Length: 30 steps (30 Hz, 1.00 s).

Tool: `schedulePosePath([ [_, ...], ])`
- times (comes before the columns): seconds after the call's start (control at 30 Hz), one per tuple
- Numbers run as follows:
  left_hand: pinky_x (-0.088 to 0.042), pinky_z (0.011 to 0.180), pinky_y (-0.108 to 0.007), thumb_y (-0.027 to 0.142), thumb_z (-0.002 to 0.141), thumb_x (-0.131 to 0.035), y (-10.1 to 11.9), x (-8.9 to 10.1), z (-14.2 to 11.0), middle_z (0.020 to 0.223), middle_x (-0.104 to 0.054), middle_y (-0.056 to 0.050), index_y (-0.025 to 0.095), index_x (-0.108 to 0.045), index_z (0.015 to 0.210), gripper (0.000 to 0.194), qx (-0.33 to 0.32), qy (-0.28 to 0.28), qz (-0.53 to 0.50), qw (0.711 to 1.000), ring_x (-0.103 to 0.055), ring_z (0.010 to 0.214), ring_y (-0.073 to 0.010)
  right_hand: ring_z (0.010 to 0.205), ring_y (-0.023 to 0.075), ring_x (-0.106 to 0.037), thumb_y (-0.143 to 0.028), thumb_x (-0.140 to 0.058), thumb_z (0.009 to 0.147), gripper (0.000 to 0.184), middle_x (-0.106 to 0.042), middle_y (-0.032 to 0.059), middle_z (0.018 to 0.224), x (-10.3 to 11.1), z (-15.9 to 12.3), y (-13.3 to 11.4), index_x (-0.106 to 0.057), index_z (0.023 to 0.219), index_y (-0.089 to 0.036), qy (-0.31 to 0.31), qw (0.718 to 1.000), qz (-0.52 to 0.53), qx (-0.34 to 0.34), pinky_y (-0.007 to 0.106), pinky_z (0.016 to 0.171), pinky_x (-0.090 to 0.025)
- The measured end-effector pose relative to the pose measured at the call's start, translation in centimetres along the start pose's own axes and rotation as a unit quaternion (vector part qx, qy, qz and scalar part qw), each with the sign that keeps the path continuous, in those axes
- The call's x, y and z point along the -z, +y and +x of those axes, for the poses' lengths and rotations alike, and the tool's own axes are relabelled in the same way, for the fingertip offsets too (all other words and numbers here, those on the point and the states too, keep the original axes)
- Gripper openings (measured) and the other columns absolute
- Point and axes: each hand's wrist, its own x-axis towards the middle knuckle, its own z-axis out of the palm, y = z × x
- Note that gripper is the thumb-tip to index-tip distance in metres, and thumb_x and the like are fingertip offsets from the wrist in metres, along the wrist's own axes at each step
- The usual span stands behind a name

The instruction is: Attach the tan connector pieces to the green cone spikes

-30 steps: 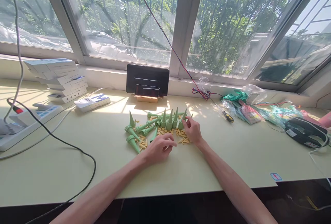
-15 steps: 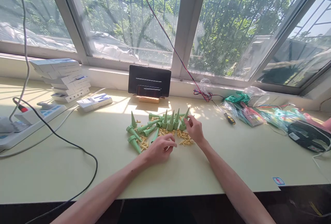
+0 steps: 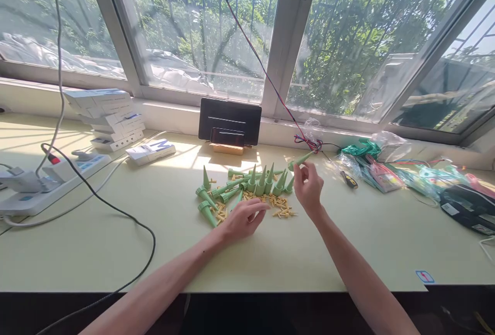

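My right hand (image 3: 309, 186) pinches a green plant-watering spike (image 3: 301, 161) above the table, its point tilted up to the right. Below and left of it, several green spikes (image 3: 260, 182) stand upright in a row, points up. Others lie on their sides, including one with a ribbed collar (image 3: 208, 213) at the left. Small yellow pegs (image 3: 284, 207) are scattered in front of the row. My left hand (image 3: 247, 217) rests at the front edge of the pile, fingers curled and thumb close to the index finger. What it holds, if anything, is hidden.
A tablet (image 3: 230, 121) and a phone lean on a wooden stand at the back. White boxes (image 3: 112, 118) and a power strip (image 3: 54, 190) with cables are at left. A yellow-black tool (image 3: 349, 180), plastic bags (image 3: 381, 172) and a black case (image 3: 469, 208) lie at right.
My right hand has lifted a spike from the right end of the row and moved up and right with it. My left hand stays beside the pile. The view has shifted slightly.
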Motion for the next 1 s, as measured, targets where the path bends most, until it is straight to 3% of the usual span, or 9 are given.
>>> schedulePosePath([
  [0.07, -0.036, 0.053, -0.021, 0.02, 0.098, -0.048, 0.0, -0.1, 0.0, 0.074, -0.06, -0.001, 0.016, -0.067, 0.106, 0.022, 0.004, 0.012, 0.004, 1.0, -0.041, 0.051, -0.0071, 0.047, 0.0121, -0.043, -0.041, -0.049, 0.098, 0.024, -0.046, -0.0051, 0.054, 0.0, -1.3, -0.6, -0.057, 0.099, -0.018, -0.017, 1.0, 0.001, 0.002, 0.024, 0.053, -0.039],
  [0.2, -0.039, 0.053, -0.021, 0.022, 0.094, -0.054, -0.3, -0.3, -0.1, 0.087, -0.062, -0.001, 0.018, -0.057, 0.122, 0.028, 0.022, 0.042, 0.017, 0.999, -0.04, 0.05, -0.0054, 0.043, 0.0111, -0.041, -0.041, -0.049, 0.097, 0.022, -0.046, -0.006, 0.053, -0.9, -5.4, -1.3, -0.057, 0.095, -0.02, -0.125, 0.99, 0.059, 0.016, 0.023, 0.049, -0.038],
  [0.33, -0.042, 0.051, -0.02, 0.023, 0.089, -0.06, -0.2, 0.0, 0.2, 0.104, -0.058, -0.005, 0.021, -0.047, 0.13, 0.043, 0.027, 0.042, 0.003, 0.999, -0.046, 0.056, -0.0059, 0.044, 0.0114, -0.038, -0.044, -0.048, 0.097, 0.024, -0.039, -0.0069, 0.053, -1.9, -7.7, -1.8, -0.054, 0.091, -0.021, -0.175, 0.978, 0.109, -0.042, 0.023, 0.046, -0.034],
  [0.47, -0.046, 0.053, -0.021, 0.024, 0.09, -0.059, -0.1, 0.2, 0.3, 0.113, -0.054, -0.007, 0.023, -0.046, 0.129, 0.041, 0.046, 0.029, 0.006, 0.998, -0.049, 0.06, -0.0066, 0.046, 0.0106, -0.035, -0.042, -0.051, 0.095, 0.023, -0.036, -0.0076, 0.054, -2.2, -7.7, -2.2, -0.053, 0.087, -0.021, -0.187, 0.97, 0.145, -0.061, 0.023, 0.046, -0.031],
  [1.0, -0.053, 0.055, -0.023, 0.028, 0.089, -0.062, -0.5, -0.4, 0.1, 0.106, -0.063, -0.006, 0.023, -0.044, 0.133, 0.048, 0.103, 0.003, -0.023, 0.994, -0.06, 0.068, -0.0112, 0.048, 0.0091, -0.036, -0.037, -0.061, 0.091, 0.023, -0.041, -0.0069, 0.056, -1.2, -7.4, -3.2, -0.052, 0.078, -0.02, -0.229, 0.941, 0.221, -0.114, 0.023, 0.047, -0.029],
])
